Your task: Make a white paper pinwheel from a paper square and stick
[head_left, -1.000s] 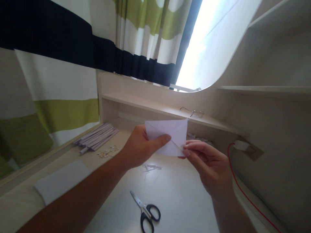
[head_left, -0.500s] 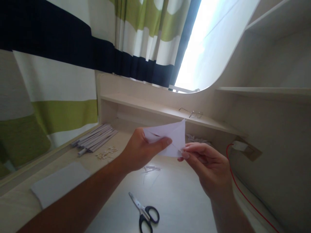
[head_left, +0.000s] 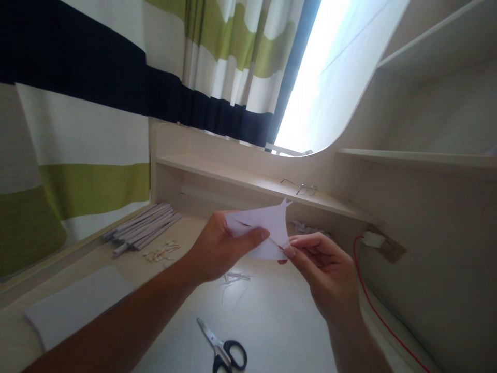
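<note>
A piece of white paper [head_left: 267, 217] with slits and folded flaps is held up above the desk between both hands. My left hand [head_left: 223, 246] is closed on its left side, thumb lying across the front and fingers hidden behind. At its lower right corner, my right hand [head_left: 322, 264] pinches a flap between thumb and fingertips. The flap stands a little away from the sheet, leaving a narrow gap. Below the hands, scissors [head_left: 221, 348] with black handles lie on the desk, and thin paper scraps [head_left: 236, 277] are scattered beyond them.
Rolled paper sticks [head_left: 145, 228] lie at the back left, beside small pale pieces [head_left: 162, 252]. A white paper stack [head_left: 79, 305] is at the left. Glasses [head_left: 306, 190] rest on the shelf [head_left: 233, 178]. A red cable [head_left: 368, 295] runs down the right side.
My right hand has pulled the lower right flap outward, opening a gap in the paper. The paper's right edge now bends and its top corner splits into points. The view has shifted slightly.
</note>
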A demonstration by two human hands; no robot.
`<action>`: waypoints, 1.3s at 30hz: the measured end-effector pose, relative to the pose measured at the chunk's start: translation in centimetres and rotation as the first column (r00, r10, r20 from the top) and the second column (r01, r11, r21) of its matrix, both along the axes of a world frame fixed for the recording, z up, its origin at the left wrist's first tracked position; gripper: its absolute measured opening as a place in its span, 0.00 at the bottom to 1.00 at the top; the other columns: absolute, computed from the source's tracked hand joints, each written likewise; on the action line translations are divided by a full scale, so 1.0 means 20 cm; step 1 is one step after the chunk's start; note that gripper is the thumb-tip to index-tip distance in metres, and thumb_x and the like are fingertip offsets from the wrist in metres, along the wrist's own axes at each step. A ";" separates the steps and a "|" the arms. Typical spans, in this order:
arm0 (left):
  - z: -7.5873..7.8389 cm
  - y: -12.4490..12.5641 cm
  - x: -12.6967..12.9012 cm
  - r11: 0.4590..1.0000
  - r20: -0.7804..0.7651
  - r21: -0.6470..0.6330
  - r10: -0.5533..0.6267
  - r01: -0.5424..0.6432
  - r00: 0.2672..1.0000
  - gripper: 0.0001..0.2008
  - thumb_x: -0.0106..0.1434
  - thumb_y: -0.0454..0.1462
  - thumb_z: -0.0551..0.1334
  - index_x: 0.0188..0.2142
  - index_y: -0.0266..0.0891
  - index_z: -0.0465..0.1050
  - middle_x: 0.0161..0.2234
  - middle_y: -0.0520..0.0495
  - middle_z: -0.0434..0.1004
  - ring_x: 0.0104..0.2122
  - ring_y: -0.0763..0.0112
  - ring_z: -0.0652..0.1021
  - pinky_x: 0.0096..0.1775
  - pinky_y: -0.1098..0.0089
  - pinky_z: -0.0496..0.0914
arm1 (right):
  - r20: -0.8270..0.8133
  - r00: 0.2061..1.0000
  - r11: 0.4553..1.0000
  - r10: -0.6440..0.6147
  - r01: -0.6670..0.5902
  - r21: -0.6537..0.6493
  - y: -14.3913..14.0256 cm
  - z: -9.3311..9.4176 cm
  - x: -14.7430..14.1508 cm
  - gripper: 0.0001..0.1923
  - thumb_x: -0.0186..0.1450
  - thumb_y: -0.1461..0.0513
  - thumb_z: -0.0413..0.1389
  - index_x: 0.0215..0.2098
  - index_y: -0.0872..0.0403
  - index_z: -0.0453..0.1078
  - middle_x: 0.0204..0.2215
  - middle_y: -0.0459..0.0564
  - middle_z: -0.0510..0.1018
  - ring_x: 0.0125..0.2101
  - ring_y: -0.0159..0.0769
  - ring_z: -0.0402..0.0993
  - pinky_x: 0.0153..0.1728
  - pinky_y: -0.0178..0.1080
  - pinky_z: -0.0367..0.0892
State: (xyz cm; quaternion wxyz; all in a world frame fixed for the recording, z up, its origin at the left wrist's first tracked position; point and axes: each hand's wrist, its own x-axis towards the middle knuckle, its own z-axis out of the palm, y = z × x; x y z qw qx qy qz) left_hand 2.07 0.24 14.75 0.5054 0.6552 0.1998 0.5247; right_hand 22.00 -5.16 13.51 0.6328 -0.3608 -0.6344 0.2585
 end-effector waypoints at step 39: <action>-0.02 0.00 0.03 0.996 0.012 -0.072 0.056 -0.055 0.998 0.08 0.59 0.40 0.72 0.37 0.39 0.84 0.33 0.48 0.87 0.33 0.65 0.84 0.35 0.71 0.78 | 0.028 0.996 0.996 -0.083 0.084 -0.032 -0.01 0.01 0.02 0.05 0.60 0.63 0.69 0.35 0.51 0.80 0.31 0.47 0.84 0.32 0.32 0.81 0.35 0.31 0.77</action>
